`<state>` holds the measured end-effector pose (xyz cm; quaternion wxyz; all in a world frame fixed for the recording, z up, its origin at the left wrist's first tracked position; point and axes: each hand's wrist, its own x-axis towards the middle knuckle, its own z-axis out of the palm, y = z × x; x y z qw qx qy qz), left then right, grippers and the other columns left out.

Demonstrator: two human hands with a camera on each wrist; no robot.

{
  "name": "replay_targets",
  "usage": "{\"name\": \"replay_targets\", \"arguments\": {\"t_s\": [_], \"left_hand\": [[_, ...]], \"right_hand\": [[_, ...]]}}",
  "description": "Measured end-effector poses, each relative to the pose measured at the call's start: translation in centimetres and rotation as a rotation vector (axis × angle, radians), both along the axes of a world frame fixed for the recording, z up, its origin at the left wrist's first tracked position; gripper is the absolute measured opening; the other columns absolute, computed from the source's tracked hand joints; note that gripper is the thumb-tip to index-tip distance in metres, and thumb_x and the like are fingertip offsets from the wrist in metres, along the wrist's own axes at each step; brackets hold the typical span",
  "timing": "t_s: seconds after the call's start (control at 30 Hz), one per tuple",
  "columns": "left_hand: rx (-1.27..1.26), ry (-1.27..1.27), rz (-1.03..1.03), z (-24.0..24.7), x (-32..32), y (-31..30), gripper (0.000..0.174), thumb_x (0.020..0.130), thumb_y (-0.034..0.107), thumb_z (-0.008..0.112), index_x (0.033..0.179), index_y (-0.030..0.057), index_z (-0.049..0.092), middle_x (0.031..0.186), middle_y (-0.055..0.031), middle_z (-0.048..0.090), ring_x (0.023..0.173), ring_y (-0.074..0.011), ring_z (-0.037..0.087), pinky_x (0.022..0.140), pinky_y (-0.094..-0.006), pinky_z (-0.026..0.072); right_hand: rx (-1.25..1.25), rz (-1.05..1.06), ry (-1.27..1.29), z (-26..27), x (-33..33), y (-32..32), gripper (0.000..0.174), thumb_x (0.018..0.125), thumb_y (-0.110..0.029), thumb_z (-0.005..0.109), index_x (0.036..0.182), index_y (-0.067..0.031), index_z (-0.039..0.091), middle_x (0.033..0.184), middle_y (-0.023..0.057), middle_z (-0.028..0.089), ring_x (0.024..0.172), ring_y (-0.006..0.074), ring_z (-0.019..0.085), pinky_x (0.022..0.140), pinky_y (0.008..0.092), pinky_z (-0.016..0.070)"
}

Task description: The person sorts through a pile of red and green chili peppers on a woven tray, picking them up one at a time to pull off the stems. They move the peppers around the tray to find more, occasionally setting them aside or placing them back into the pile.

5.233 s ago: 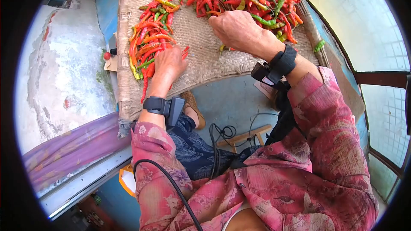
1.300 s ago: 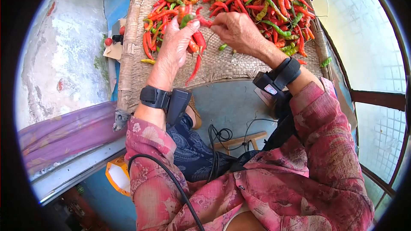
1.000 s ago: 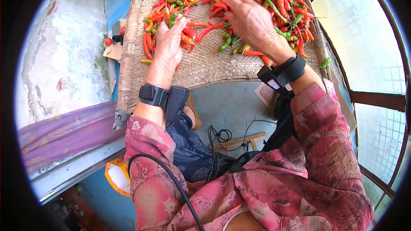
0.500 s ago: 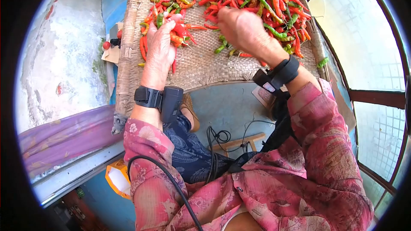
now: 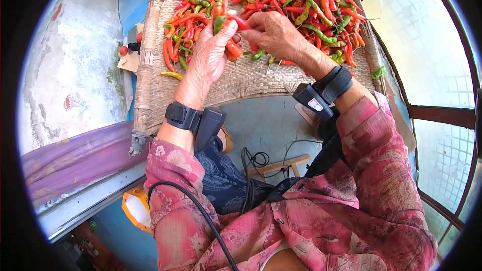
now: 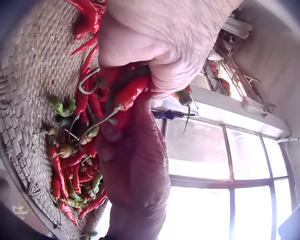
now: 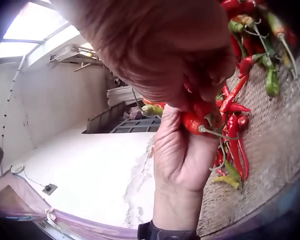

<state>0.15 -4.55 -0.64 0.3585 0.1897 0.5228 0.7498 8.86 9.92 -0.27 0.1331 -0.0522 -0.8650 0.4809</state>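
Note:
Red, orange and green chili peppers (image 5: 301, 0) lie heaped on a woven mat (image 5: 241, 75). My left hand (image 5: 211, 52) is raised above the mat and grips a bunch of red chilies (image 5: 232, 47), also seen in the left wrist view (image 6: 125, 95). My right hand (image 5: 271, 32) meets it and pinches a red chili (image 5: 241, 21) at the left thumb. In the right wrist view the right hand's fingers (image 7: 190, 75) close on a red chili (image 7: 195, 122) against the left palm (image 7: 182, 155). A smaller sorted pile (image 5: 183, 25) lies left of the hands.
The mat's bound edge (image 5: 145, 60) runs down the left, beside a rough concrete wall (image 5: 65, 70). Purple cloth (image 5: 75, 163) hangs below left. Cables (image 5: 256, 160) and a wooden stool (image 5: 283, 163) lie on the blue floor under the mat. A window (image 5: 427, 30) is at right.
Half a second ago the hands were apart, the right hand at the big pile. Now the right hand has come back to the left and pinches a chili held there.

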Motion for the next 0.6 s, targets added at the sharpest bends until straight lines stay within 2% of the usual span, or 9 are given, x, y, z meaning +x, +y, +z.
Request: {"name": "replay_targets", "arguments": {"t_s": [0.03, 0.1, 0.13, 0.17, 0.27, 0.37, 0.47, 0.57, 0.6], "left_hand": [[-0.030, -0.037, 0.007, 0.0, -0.1, 0.0, 0.022, 0.085, 0.019, 0.060, 0.102, 0.0059, 0.055, 0.090, -0.0066, 0.059, 0.076, -0.0136, 0.055, 0.066, -0.0255, 0.0482], [-0.047, -0.058, 0.052, -0.1, -0.3, -0.2, 0.023, 0.086, 0.022, 0.060, 0.100, 0.0049, 0.053, 0.088, -0.0074, 0.058, 0.072, -0.0143, 0.054, 0.065, -0.0248, 0.0473], [0.004, -0.118, 0.063, -0.4, -0.8, -0.4, 0.025, 0.087, 0.022, 0.059, 0.103, 0.0034, 0.053, 0.086, -0.0064, 0.057, 0.075, -0.0151, 0.053, 0.067, -0.0267, 0.0466], [0.054, -0.176, 0.074, -0.6, -1.2, -0.7, 0.027, 0.087, 0.021, 0.057, 0.106, 0.0020, 0.052, 0.085, -0.0053, 0.055, 0.077, -0.0159, 0.051, 0.070, -0.0286, 0.0458], [0.133, -0.237, 0.029, -0.2, -1.2, -1.0, 0.022, 0.090, 0.022, 0.052, 0.100, 0.0032, 0.051, 0.080, -0.0048, 0.051, 0.074, -0.0165, 0.049, 0.068, -0.0285, 0.0445], [0.217, -0.334, -0.119, 0.5, -0.8, -1.1, 0.019, 0.091, 0.024, 0.048, 0.097, 0.0065, 0.049, 0.076, -0.0035, 0.049, 0.072, -0.0159, 0.047, 0.067, -0.0278, 0.0435], [0.246, -0.338, -0.290, 0.5, -0.3, -0.6, 0.020, 0.092, 0.027, 0.048, 0.099, 0.0085, 0.049, 0.075, -0.0023, 0.049, 0.073, -0.0163, 0.050, 0.066, -0.0284, 0.0442], [0.132, -0.224, -0.205, 1.1, 0.1, -0.7, 0.023, 0.092, 0.030, 0.047, 0.099, 0.0087, 0.049, 0.080, -0.0039, 0.054, 0.080, -0.0184, 0.054, 0.067, -0.0301, 0.0460], [0.099, -0.127, -0.164, 1.0, 0.0, -0.6, 0.024, 0.092, 0.032, 0.046, 0.098, 0.0087, 0.050, 0.088, -0.0059, 0.058, 0.087, -0.0208, 0.057, 0.070, -0.0329, 0.0480]], "right_hand": [[0.001, -0.001, 0.000, 0.0, 0.1, 0.6, 0.026, 0.079, -0.026, 0.060, 0.077, -0.0001, 0.061, 0.065, 0.0137, 0.062, 0.058, 0.0270, 0.062, 0.056, 0.0356, 0.0499], [0.609, -0.263, 0.098, 0.2, 0.4, 1.6, 0.019, 0.081, -0.020, 0.057, 0.083, -0.0013, 0.060, 0.064, 0.0146, 0.061, 0.061, 0.0290, 0.062, 0.055, 0.0385, 0.0476], [0.659, -0.326, 0.012, 0.6, 0.5, 2.0, 0.016, 0.080, -0.019, 0.055, 0.084, -0.0034, 0.059, 0.066, 0.0180, 0.059, 0.066, 0.0367, 0.059, 0.058, 0.0442, 0.0474], [0.727, -0.341, -0.022, 0.9, 0.6, 2.6, 0.018, 0.080, -0.017, 0.054, 0.092, -0.0046, 0.058, 0.076, 0.0162, 0.061, 0.071, 0.0350, 0.059, 0.060, 0.0433, 0.0484], [0.848, -0.460, 0.199, 0.9, 0.7, 2.9, 0.019, 0.077, -0.018, 0.056, 0.091, -0.0044, 0.055, 0.087, 0.0171, 0.059, 0.078, 0.0306, 0.061, 0.062, 0.0412, 0.0498], [0.492, -0.158, 0.343, -0.5, -0.1, 1.8, 0.032, 0.076, -0.015, 0.059, 0.107, -0.0075, 0.054, 0.088, 0.0149, 0.056, 0.081, 0.0322, 0.059, 0.064, 0.0403, 0.0490], [0.485, 0.030, 0.431, -0.7, 0.1, 0.2, 0.020, 0.077, -0.012, 0.057, 0.095, -0.0058, 0.056, 0.082, 0.0145, 0.057, 0.075, 0.0320, 0.060, 0.061, 0.0412, 0.0484], [0.691, 0.067, 0.170, -0.2, 0.5, 0.5, 0.009, 0.076, -0.010, 0.055, 0.084, -0.0049, 0.056, 0.074, 0.0131, 0.059, 0.070, 0.0329, 0.060, 0.059, 0.0423, 0.0482], [0.731, 0.037, 0.228, 0.0, 0.7, 0.8, 0.006, 0.075, -0.010, 0.053, 0.078, -0.0052, 0.055, 0.069, 0.0116, 0.061, 0.067, 0.0324, 0.061, 0.058, 0.0428, 0.0486]]}}
